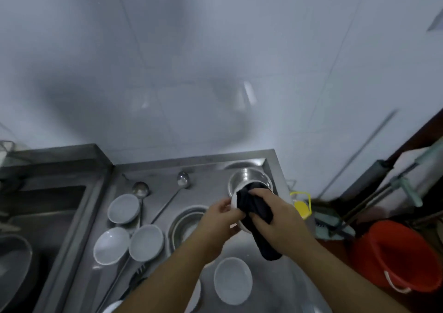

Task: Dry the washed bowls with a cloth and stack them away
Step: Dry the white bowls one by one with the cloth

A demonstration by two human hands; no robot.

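Fingers of the left hand (pixel 221 216) are curled round a white ceramic bowl (pixel 236 225); a dark crumpled cloth (pixel 254 208) is gripped, apparently inside it, by the right hand (pixel 275 216).

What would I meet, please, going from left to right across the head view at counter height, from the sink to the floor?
Sink → three empty white bowls → steel bowl → left hand → dark cloth → right hand → yellow item → red bucket.

Five white round ceramic bowls show: four resting open on the steel counter (pixel 251 248) at (pixel 123 208), (pixel 111 245), (pixel 146 242) and (pixel 233 280), and one held (pixel 236 213). Two long-handled steel ladles (pixel 141 190) (pixel 183 179), two round steel basins (pixel 250 177) (pixel 185 224), one black cloth (pixel 257 213), one red plastic bucket (pixel 393 255).
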